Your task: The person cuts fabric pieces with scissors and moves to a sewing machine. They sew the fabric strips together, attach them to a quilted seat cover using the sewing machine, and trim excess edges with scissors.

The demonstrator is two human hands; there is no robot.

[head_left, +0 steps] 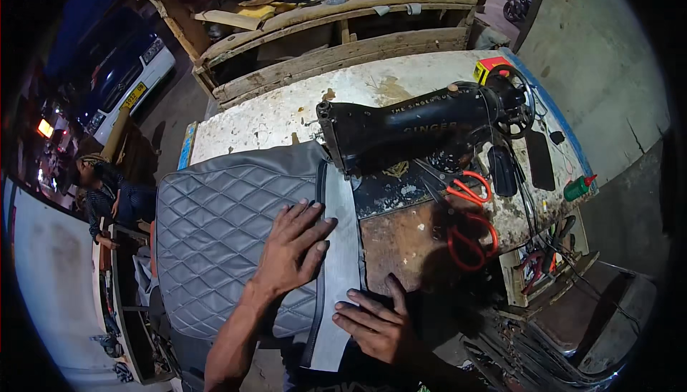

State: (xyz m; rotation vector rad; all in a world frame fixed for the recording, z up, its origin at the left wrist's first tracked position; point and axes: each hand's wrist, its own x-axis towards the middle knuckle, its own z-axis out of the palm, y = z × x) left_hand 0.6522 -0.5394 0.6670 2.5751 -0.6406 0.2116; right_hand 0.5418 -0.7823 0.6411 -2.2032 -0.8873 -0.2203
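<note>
A grey quilted cover [215, 242] lies on the sewing table, with a dark edging and a pale grey strip [336, 263] along its right side, reaching under the head of a black sewing machine [386, 131]. My left hand [292, 249] rests flat on the cover beside the strip, fingers spread. My right hand [372, 324] is lower down, fingertips on the strip, thumb apart and fingers loosely extended. Right of the strip is a bare wooden board [393, 249], carrying two orange-handled scissors [472, 245].
A wooden shelf [336, 41] stands behind the white worktop [243, 123]. A green bottle [578, 187], yellow box [486, 68] and tool drawer [529, 277] are at right. A person [114, 199] sits at left near a parked vehicle [118, 63]. A stool [587, 320] is lower right.
</note>
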